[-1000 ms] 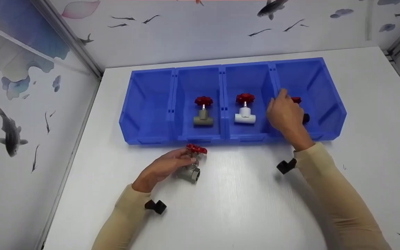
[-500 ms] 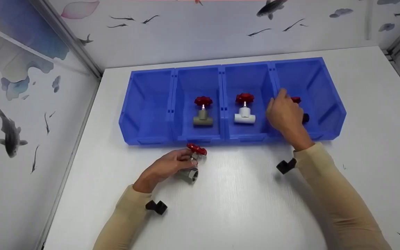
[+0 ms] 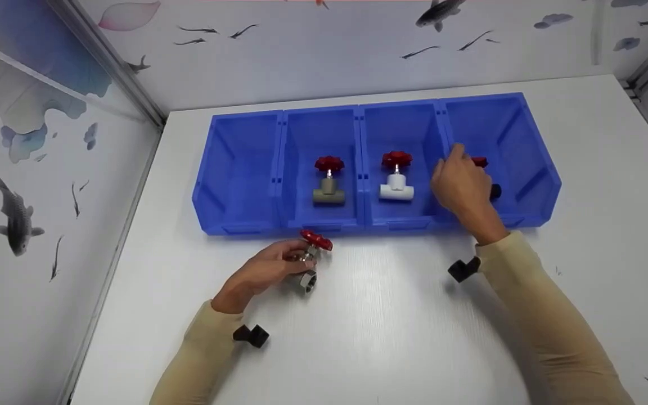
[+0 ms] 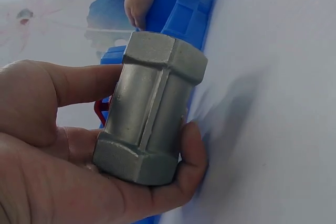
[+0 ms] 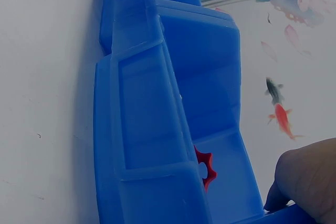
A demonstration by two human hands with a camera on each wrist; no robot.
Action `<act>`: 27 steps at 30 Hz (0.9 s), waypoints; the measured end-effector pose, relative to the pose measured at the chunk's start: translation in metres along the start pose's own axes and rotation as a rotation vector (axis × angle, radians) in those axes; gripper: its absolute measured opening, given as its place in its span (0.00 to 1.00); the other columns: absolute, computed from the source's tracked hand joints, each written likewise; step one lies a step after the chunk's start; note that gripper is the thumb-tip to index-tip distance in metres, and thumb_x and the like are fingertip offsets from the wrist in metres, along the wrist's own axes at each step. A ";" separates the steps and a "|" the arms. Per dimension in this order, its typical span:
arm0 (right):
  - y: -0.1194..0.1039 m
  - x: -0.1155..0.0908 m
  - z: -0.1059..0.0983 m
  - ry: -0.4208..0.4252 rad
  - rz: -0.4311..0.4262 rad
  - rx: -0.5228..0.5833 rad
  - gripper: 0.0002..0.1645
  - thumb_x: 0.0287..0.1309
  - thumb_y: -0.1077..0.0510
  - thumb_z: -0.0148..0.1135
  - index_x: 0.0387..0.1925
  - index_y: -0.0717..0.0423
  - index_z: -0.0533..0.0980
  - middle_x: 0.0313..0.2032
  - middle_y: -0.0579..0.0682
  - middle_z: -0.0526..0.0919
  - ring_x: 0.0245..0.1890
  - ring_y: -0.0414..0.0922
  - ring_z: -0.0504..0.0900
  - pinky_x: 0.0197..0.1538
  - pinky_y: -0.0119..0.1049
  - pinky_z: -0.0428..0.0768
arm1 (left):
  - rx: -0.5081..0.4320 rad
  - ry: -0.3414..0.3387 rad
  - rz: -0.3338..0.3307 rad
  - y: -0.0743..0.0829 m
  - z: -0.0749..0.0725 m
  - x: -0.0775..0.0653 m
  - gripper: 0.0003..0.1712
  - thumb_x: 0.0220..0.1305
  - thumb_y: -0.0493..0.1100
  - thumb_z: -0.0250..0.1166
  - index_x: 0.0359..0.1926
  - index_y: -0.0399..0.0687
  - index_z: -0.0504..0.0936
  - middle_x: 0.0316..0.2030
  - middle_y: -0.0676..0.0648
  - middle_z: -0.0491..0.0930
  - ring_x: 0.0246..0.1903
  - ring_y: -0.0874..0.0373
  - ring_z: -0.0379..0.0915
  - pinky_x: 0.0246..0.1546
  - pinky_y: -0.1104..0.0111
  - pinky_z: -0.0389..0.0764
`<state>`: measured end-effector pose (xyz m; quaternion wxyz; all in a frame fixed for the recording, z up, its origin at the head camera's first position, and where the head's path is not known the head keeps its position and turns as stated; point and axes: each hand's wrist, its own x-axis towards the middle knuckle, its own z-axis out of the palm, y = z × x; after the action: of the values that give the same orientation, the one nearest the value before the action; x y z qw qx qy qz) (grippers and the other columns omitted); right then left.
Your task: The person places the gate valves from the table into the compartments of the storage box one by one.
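- Two hands are at work on a white table [image 3: 391, 337] in front of a row of four blue bins [image 3: 245, 185].
- Left hand [image 3: 262, 273] grasps a metal valve [image 3: 307, 270] with a red wheel, fingers and thumb wrapped round its grey body; the left wrist view shows the hexagonal ends of that body cradled between thumb and fingers.
- That metal valve sits just above or on the table, just in front of the second bin from the left; whether it touches the surface I cannot tell.
- Right hand [image 3: 462, 188] reaches into the rightmost bin, fingers bent downward over a black valve [image 3: 494, 192] with a red wheel; most of that valve is hidden behind the hand, so I cannot tell whether the fingers grip it or merely lie against it.
- From the right wrist view, only a fingertip at the bin's edge and part of the red wheel [image 5: 206, 167] inside the bin show.
- Second bin from the left holds a tan valve [image 3: 328, 188], standing upright with its red wheel on top.
- Third bin holds a white valve [image 3: 396, 183], also upright, red wheel on top.
- Leftmost bin shows only its blue floor and walls.
- Both arms wear beige sleeves [image 3: 538, 315], each with a small black camera mount at the wrist.
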<state>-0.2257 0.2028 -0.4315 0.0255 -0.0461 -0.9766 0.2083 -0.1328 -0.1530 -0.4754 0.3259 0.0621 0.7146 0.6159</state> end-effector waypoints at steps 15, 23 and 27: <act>0.000 0.001 -0.001 -0.019 0.015 0.015 0.28 0.75 0.53 0.39 0.62 0.74 0.59 0.42 0.71 0.76 0.39 0.70 0.79 0.45 0.68 0.74 | 0.013 0.052 -0.012 0.001 0.001 -0.002 0.29 0.64 0.38 0.67 0.62 0.28 0.71 0.51 0.39 0.80 0.42 0.59 0.81 0.45 0.68 0.80; 0.001 0.000 0.002 0.052 -0.016 -0.003 0.24 0.73 0.54 0.42 0.55 0.74 0.62 0.37 0.72 0.77 0.35 0.71 0.80 0.38 0.68 0.76 | 0.018 0.070 -0.048 0.002 0.002 -0.001 0.30 0.62 0.41 0.69 0.62 0.33 0.72 0.58 0.36 0.76 0.43 0.59 0.79 0.43 0.70 0.78; 0.000 0.000 0.001 0.034 -0.008 -0.003 0.26 0.74 0.54 0.41 0.58 0.74 0.61 0.39 0.72 0.77 0.36 0.71 0.80 0.40 0.67 0.76 | 0.000 0.070 -0.056 0.002 0.002 -0.002 0.31 0.62 0.41 0.69 0.62 0.32 0.71 0.59 0.35 0.74 0.44 0.59 0.78 0.44 0.70 0.78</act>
<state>-0.2259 0.2025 -0.4328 0.0430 -0.0457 -0.9765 0.2060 -0.1309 -0.1513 -0.4726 0.3179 0.0205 0.7269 0.6084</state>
